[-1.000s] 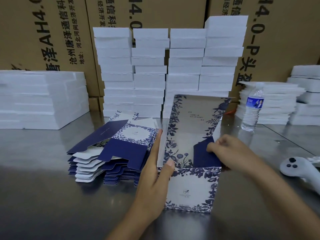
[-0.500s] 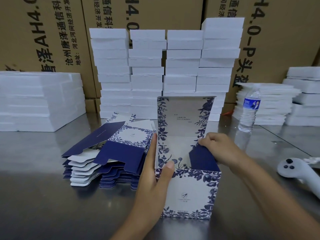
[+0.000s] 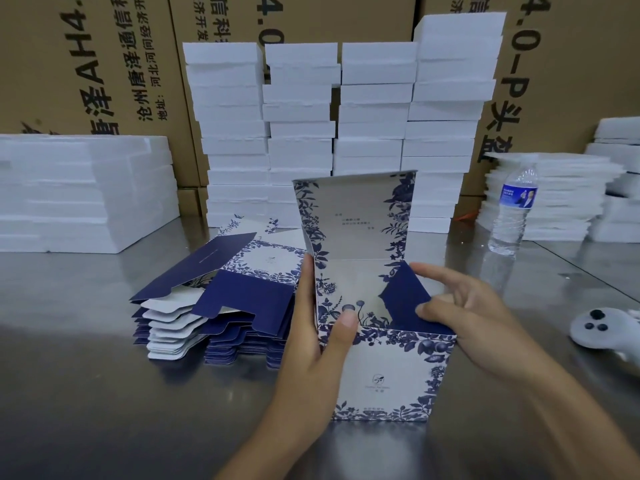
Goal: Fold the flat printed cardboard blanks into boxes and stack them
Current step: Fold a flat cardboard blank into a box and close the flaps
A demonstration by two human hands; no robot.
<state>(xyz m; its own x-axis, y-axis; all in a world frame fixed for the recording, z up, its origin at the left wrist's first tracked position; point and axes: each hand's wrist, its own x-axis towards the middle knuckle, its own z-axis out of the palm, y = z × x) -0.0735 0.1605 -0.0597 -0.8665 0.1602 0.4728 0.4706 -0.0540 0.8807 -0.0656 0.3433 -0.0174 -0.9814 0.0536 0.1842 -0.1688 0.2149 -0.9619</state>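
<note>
A half-formed box (image 3: 388, 372), white with dark blue floral print, stands on the metal table (image 3: 104, 410) in front of me, its lid flap raised at the back. My left hand (image 3: 313, 344) holds the box's left front corner, thumb hooked over the front rim and fingers flat along the left wall. My right hand (image 3: 464, 313) presses the navy side flap (image 3: 405, 296) inward with thumb and straight fingers. A pile of flat printed blanks (image 3: 221, 296) lies just left of the box.
Tall stacks of white foam blocks (image 3: 336, 133) stand behind the box, with more foam at left (image 3: 79, 192) and right (image 3: 554, 195). A water bottle (image 3: 512, 209) stands at right. A white controller (image 3: 599, 327) lies by my right wrist. Brown cartons (image 3: 86, 64) line the back.
The box has squared up and its lid flap has risen more upright. My right hand's fingers have straightened while pushing the navy side flap further in. My left hand keeps its hold.
</note>
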